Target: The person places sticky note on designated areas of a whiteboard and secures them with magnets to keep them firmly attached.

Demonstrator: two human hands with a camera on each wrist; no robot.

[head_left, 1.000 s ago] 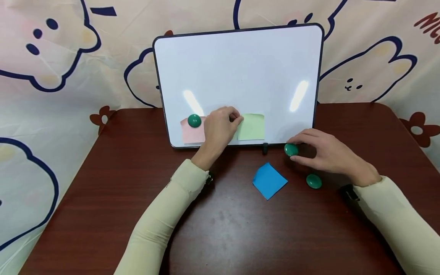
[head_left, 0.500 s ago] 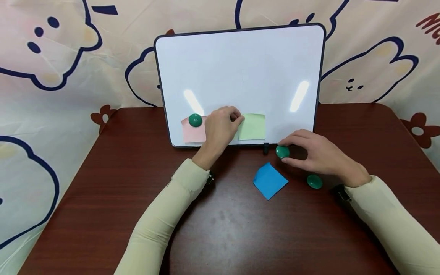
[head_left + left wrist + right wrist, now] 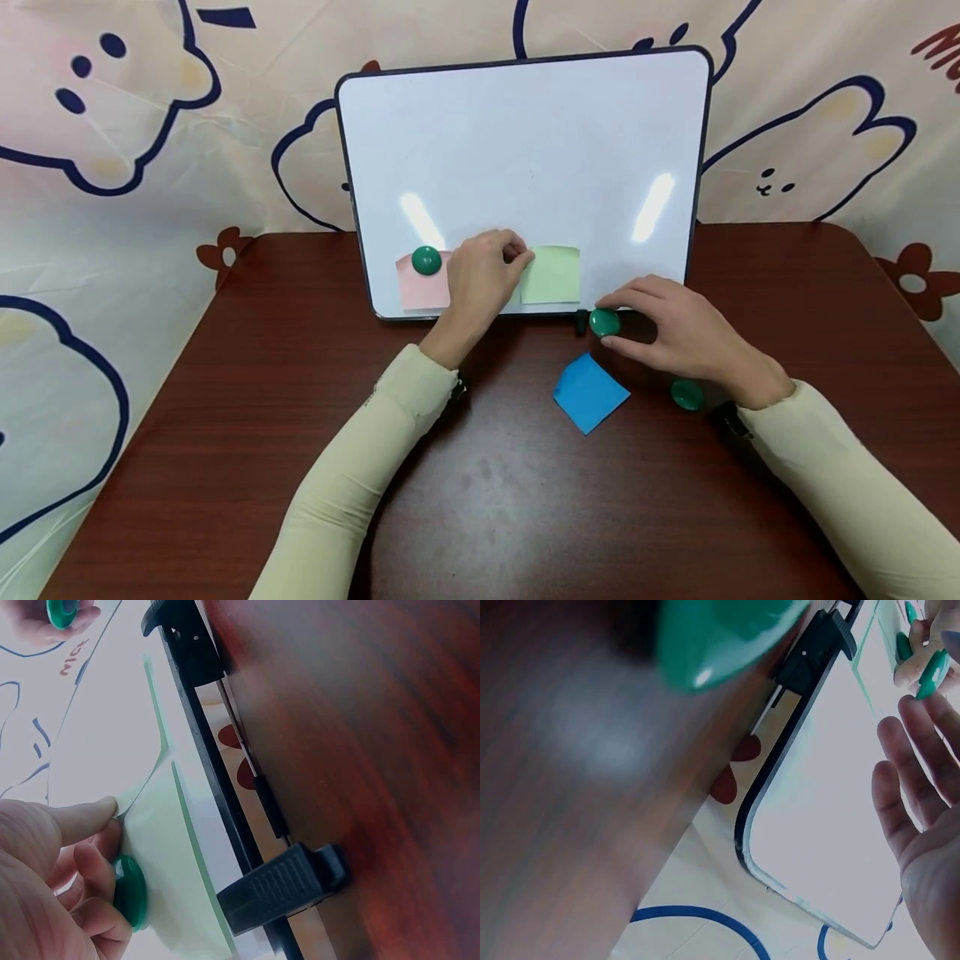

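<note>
My left hand [image 3: 480, 275] pinches the upper left edge of a light green sticky note [image 3: 552, 277] against the whiteboard [image 3: 525, 150]. Behind its fingers, the left wrist view shows a green round magnet [image 3: 130, 892] over another pale green note [image 3: 172, 900]. Between thumb and fingertips, my right hand [image 3: 686, 333] holds a second green magnet [image 3: 604, 322] just in front of the board's lower edge, below the green note. Left of my left hand, a pink sticky note [image 3: 422, 287] sits under a green magnet [image 3: 426, 261].
A blue sticky note [image 3: 591, 394] lies on the brown table [image 3: 480, 517]. Another green magnet [image 3: 687, 395] lies right of it, under the right wrist. Black clips [image 3: 281, 889] stand at the board's lower edge. A patterned curtain [image 3: 810, 150] hangs behind.
My right hand has moved left along the board's lower edge with the green magnet, closer to the green note. The left hand has kept its place.
</note>
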